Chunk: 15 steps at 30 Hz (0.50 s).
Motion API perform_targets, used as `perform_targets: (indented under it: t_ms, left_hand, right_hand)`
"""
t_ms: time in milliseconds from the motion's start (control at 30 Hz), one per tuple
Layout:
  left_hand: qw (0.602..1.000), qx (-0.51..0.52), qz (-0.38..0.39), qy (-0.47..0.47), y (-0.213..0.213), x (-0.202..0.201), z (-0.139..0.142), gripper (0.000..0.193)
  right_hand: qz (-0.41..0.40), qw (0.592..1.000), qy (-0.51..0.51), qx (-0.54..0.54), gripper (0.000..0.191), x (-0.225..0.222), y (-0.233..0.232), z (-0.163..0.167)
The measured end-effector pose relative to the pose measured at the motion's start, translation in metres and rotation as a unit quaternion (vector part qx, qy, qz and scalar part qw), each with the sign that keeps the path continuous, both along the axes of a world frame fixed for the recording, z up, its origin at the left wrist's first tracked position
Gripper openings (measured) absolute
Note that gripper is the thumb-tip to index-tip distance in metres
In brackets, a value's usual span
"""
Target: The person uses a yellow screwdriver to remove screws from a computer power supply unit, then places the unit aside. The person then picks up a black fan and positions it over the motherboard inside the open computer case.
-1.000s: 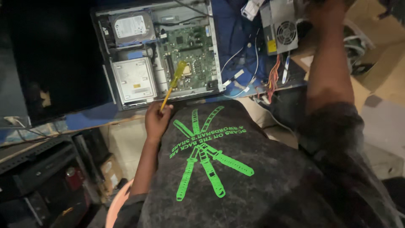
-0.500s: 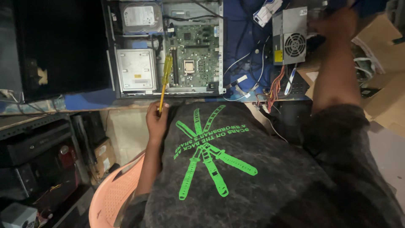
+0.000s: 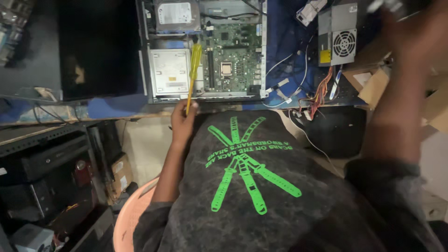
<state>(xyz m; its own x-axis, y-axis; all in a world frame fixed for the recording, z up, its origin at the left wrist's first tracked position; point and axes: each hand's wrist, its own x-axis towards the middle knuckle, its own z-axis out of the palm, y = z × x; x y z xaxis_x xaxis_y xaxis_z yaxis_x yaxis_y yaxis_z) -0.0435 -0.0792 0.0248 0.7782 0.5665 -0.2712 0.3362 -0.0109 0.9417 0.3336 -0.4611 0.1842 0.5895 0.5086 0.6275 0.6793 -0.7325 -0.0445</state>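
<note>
My left hand grips the tip end of a yellow-handled screwdriver, which stands nearly upright over the front edge of an open computer case. Inside the case lie a green motherboard, a silver drive box and a hard drive. My right arm stretches to the upper right, where my right hand is blurred near a grey power supply with a fan. Something pale shows at its fingers, but I cannot make out a grip.
The case rests on a blue table top. Loose coloured wires trail from the power supply. A black monitor stands to the left, cardboard pieces lie to the right, and a pink stool sits below my dark printed shirt.
The screwdriver has swung from a slant to nearly upright in my left hand. My right hand has risen further toward the upper right and blurred. The view has shifted so the case sits more central.
</note>
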Motion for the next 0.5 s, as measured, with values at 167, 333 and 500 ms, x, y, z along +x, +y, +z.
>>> perform_targets:
  t_ms: [167, 333, 500]
  left_hand:
    - [0.987, -0.107, -0.093, -0.077, 0.013, 0.033, 0.004, 0.026]
    - [0.936, -0.231, -0.169, -0.204, 0.012, 0.066, 0.015, 0.048]
    - [0.923, -0.281, -0.16, -0.21, 0.009, 0.075, 0.01, 0.072]
  right_hand:
    - [0.104, 0.994, 0.021, 0.028, 0.055, -0.108, 0.087, 0.017]
    - [0.15, 0.988, 0.042, 0.0, 0.051, -0.185, 0.155, -0.006]
    - [0.171, 0.985, 0.004, -0.029, 0.053, -0.224, 0.182, -0.032]
